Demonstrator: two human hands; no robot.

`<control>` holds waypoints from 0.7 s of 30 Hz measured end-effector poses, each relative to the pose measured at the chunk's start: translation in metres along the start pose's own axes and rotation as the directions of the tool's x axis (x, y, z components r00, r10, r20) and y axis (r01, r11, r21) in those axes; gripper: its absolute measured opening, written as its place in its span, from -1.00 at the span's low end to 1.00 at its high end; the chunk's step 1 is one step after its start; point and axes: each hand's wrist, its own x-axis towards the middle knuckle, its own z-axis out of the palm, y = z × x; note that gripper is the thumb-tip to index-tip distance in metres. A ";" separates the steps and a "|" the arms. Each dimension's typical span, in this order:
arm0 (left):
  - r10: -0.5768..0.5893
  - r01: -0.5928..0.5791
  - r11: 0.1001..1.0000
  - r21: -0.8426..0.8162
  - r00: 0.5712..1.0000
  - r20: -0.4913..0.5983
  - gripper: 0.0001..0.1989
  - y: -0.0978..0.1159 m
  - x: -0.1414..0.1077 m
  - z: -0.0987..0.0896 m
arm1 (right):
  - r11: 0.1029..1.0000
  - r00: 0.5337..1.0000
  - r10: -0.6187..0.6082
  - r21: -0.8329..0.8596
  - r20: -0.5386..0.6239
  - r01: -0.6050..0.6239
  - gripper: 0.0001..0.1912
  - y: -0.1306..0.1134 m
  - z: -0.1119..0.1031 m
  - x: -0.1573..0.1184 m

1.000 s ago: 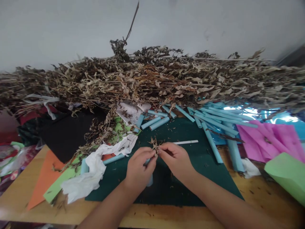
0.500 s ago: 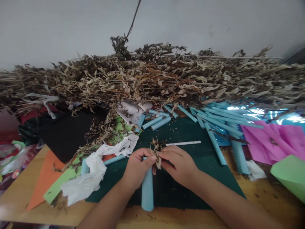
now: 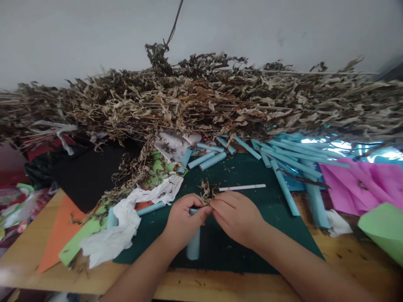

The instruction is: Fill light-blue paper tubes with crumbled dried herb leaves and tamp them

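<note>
My left hand [image 3: 185, 220] is closed around the upper part of a light-blue paper tube [image 3: 194, 245], whose lower end points toward me. At the tube's top, a small tuft of dried leaves [image 3: 205, 193] sticks up between the two hands. My right hand [image 3: 237, 216] pinches at these leaves, its fingertips meeting my left thumb. The fingers partly hide the tube's mouth and the leaves' lower part. Just beyond the right hand, a thin white stick [image 3: 242, 187] lies on the dark green sheet [image 3: 261, 260].
A long heap of dried leafy stalks [image 3: 201, 96] lies along the wall. More blue paper tubes [image 3: 212, 161] lie before it. Crumpled white tissue [image 3: 116, 235], black sheet [image 3: 94, 172] and orange paper [image 3: 59, 235] are left; pink paper [image 3: 374, 184] and green paper [image 3: 382, 230] are right.
The tube's lower end has drawn up and away from me, so less of it shows. Both hands have come together, and the pale leaf hanging between them no longer shows.
</note>
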 end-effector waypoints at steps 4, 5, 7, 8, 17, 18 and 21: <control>-0.117 0.163 0.882 -0.442 0.985 0.131 -0.73 -0.005 0.002 0.001 | 0.998 0.997 0.009 0.059 -0.074 -0.005 -0.84 0.000 -0.002 0.001; -0.124 0.196 0.830 -0.522 0.978 0.170 -0.71 -0.005 0.003 0.001 | 0.996 0.996 0.001 0.092 -0.084 0.007 -0.85 0.000 -0.003 0.001; -0.104 0.239 0.738 -0.631 0.965 0.242 -0.69 -0.007 0.003 0.000 | 0.984 0.995 -0.021 0.176 -0.101 0.039 -0.87 -0.001 -0.004 0.001; -0.088 0.257 0.704 -0.662 0.956 0.278 -0.68 -0.007 0.003 0.000 | 0.973 0.993 -0.033 0.224 -0.110 0.058 -0.88 -0.001 -0.004 0.001; -0.130 0.458 0.704 -0.542 0.834 0.536 -0.64 -0.015 0.006 -0.009 | 0.941 0.982 -0.034 0.336 0.185 -0.031 -0.84 -0.003 -0.013 0.004; -0.150 0.473 0.707 -0.525 0.826 0.543 -0.63 -0.015 0.006 -0.009 | 0.948 0.983 -0.047 0.319 0.179 -0.012 -0.82 -0.004 -0.013 0.004; -0.194 0.515 0.692 -0.506 0.808 0.556 -0.59 -0.014 0.006 -0.007 | 0.968 0.990 -0.102 0.241 0.097 0.077 -0.77 -0.005 -0.012 0.003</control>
